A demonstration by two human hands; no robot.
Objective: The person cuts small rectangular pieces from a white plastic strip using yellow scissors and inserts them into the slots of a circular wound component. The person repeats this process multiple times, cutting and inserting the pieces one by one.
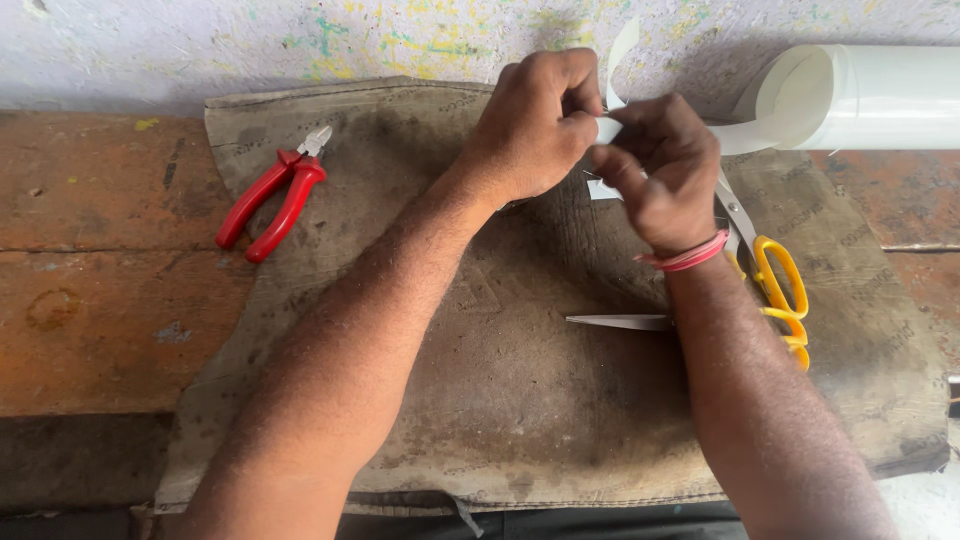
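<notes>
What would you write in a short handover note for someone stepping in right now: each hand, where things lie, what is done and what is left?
Left hand and right hand: both pinch a white strip together above the brown mat.
The strip leads to the white roll at the far right.
Yellow-handled scissors lie open under the right wrist; red-handled cutters lie untouched at the left.
Done: a small white scrap lies on the mat.
Left: the strip is not yet set down.

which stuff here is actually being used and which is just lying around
In use:
left hand and right hand, pinching the white strip
white roll the strip seems to come from

Lying about:
red pliers
yellow-handled scissors
brown mat
</notes>
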